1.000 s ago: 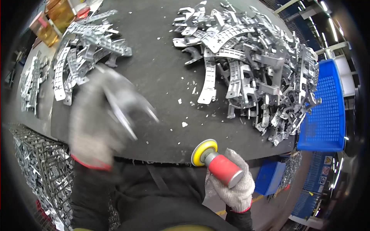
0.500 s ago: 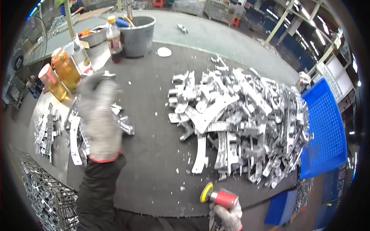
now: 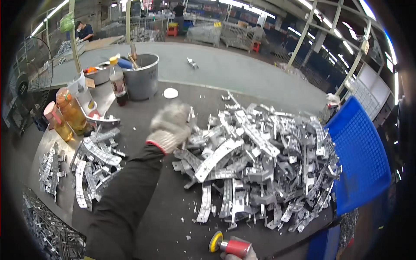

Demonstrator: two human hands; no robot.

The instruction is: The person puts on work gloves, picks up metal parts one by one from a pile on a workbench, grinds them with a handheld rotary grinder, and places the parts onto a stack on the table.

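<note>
My left hand (image 3: 171, 128), in a grey knit glove with a red cuff edge, reaches to the upper left side of a large heap of silvery metal brackets (image 3: 260, 160). Motion smears its fingers, so whether they grip a bracket is unclear. At the bottom edge, my right hand (image 3: 245, 256), gloved too and mostly cut off by the frame, grips a red handheld disc sander (image 3: 236, 246) with a round yellow pad (image 3: 215, 241). On the left of the dark table lies a smaller group of brackets (image 3: 97, 160).
A grey bucket (image 3: 143, 80), a dark drink bottle (image 3: 118, 84) and amber bottles (image 3: 71, 110) stand at the back left. A tilted blue basket (image 3: 359, 151) borders the heap's right side. Wire cages of parts (image 3: 47, 225) sit lower left. Small metal chips litter the table.
My left hand has moved right, from the smaller bracket group to the big heap. Another bracket now lies on the left group. The view has tilted up; my right hand still holds the sander.
</note>
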